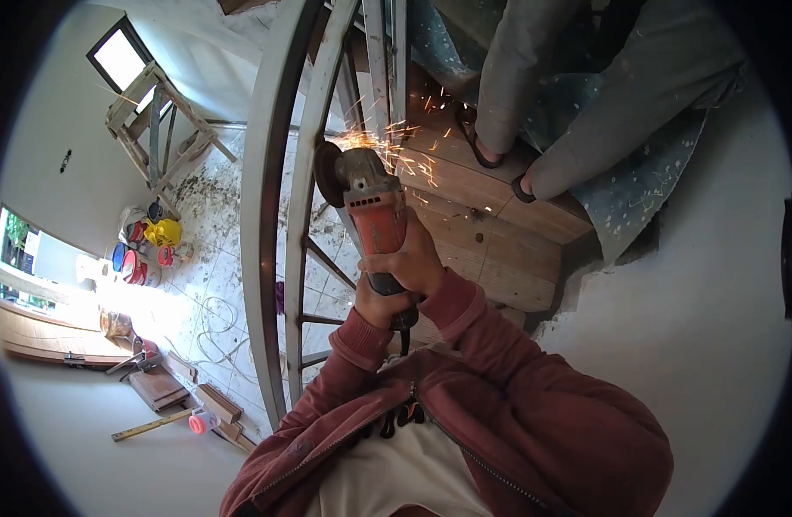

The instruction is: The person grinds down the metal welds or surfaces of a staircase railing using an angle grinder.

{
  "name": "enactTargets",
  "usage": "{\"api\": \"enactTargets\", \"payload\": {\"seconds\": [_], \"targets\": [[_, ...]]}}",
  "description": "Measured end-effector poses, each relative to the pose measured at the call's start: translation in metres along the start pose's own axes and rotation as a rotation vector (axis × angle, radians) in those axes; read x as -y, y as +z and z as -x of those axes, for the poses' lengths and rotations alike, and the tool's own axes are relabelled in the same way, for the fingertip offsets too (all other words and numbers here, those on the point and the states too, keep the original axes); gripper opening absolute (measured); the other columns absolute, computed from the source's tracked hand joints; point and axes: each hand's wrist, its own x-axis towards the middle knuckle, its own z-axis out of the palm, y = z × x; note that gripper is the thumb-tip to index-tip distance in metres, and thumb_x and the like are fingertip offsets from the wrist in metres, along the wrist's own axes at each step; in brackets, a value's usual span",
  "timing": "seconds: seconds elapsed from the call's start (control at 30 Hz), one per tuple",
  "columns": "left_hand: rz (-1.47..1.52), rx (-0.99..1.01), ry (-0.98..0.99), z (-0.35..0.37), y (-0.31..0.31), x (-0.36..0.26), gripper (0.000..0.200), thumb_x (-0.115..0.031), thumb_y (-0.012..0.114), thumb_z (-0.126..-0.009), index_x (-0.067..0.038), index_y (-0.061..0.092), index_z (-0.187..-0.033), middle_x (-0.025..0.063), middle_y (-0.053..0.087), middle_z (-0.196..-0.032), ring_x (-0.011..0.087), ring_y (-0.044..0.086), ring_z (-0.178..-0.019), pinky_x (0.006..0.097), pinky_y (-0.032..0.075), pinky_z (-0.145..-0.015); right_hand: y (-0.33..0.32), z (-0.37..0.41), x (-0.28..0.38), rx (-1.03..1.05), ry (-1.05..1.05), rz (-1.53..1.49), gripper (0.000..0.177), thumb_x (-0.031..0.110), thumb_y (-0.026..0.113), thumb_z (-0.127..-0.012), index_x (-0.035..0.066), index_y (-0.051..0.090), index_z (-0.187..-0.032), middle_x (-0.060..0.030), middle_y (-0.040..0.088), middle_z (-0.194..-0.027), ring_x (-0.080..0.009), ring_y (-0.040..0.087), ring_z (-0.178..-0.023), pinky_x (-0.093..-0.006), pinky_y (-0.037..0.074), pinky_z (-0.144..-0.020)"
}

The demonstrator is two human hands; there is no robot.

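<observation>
A red angle grinder (380,226) is in both my hands, its disc (329,172) at the edge of a grey metal railing bar (306,185). Bright sparks (387,142) fly from there toward the upper right. My right hand (420,258) wraps around the grinder's body. Lower down, my left hand (380,303) grips the rear end, close to the black cord (404,339). The exact contact between disc and bar is partly hidden by the grinder head.
Another person's legs (534,103) stand on the wooden stairs (490,241) beside a speckled sheet (646,189). Left of the railing, the tiled floor below holds a wooden sawhorse (159,129), several buckets (136,267) and wood pieces (159,388). A white wall (671,345) rises at right.
</observation>
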Motion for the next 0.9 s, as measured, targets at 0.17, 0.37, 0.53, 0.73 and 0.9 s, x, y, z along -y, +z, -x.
{"api": "enactTargets", "payload": {"seconds": [0.17, 0.37, 0.53, 0.73, 0.9], "targets": [[0.009, -0.040, 0.039, 0.000, 0.005, -0.008, 0.062, -0.005, 0.078, -0.056, 0.001, 0.054, -0.113, 0.0099, 0.065, -0.102, 0.0218, 0.065, -0.092, 0.0329, 0.054, -0.079, 0.000, -0.002, 0.004, -0.001, 0.048, 0.037, 0.077, 0.016, 0.083, -0.053, -0.005, 0.043, -0.116, -0.0185, 0.058, -0.106, -0.0288, 0.059, -0.098, -0.0365, 0.047, -0.088], [0.011, -0.034, 0.061, -0.002, -0.001, 0.009, 0.063, -0.006, 0.078, -0.056, 0.000, 0.054, -0.114, 0.0096, 0.064, -0.103, 0.0217, 0.065, -0.093, 0.0327, 0.053, -0.080, 0.000, 0.006, 0.002, -0.005, 0.124, 0.050, 0.078, 0.016, 0.084, -0.053, -0.005, 0.044, -0.116, -0.0191, 0.059, -0.107, -0.0294, 0.060, -0.099, -0.0372, 0.047, -0.088], [0.048, -0.033, 0.142, -0.005, 0.004, 0.008, 0.053, -0.007, 0.072, -0.056, 0.001, 0.058, -0.106, 0.0114, 0.066, -0.099, 0.0232, 0.066, -0.087, 0.0342, 0.055, -0.076, -0.001, 0.002, 0.011, 0.000, 0.151, 0.091, 0.079, 0.018, 0.084, -0.052, -0.005, 0.044, -0.117, -0.0196, 0.059, -0.106, -0.0305, 0.060, -0.099, -0.0372, 0.048, -0.088], [0.013, -0.057, 0.051, -0.001, 0.005, 0.002, 0.054, -0.007, 0.073, -0.055, 0.001, 0.058, -0.106, 0.0104, 0.066, -0.098, 0.0225, 0.066, -0.087, 0.0331, 0.055, -0.076, 0.001, 0.001, 0.003, -0.018, 0.074, 0.055, 0.081, 0.019, 0.083, -0.052, -0.005, 0.044, -0.118, -0.0198, 0.059, -0.107, -0.0312, 0.060, -0.098, -0.0377, 0.048, -0.088], [0.006, -0.047, 0.039, 0.001, 0.005, 0.002, 0.066, -0.007, 0.076, -0.054, 0.002, 0.054, -0.115, 0.0104, 0.065, -0.101, 0.0231, 0.065, -0.093, 0.0337, 0.053, -0.081, -0.001, 0.003, 0.011, -0.007, 0.083, 0.065, 0.081, 0.019, 0.083, -0.052, -0.005, 0.044, -0.119, -0.0199, 0.059, -0.107, -0.0315, 0.060, -0.099, -0.0377, 0.048, -0.087]]}}
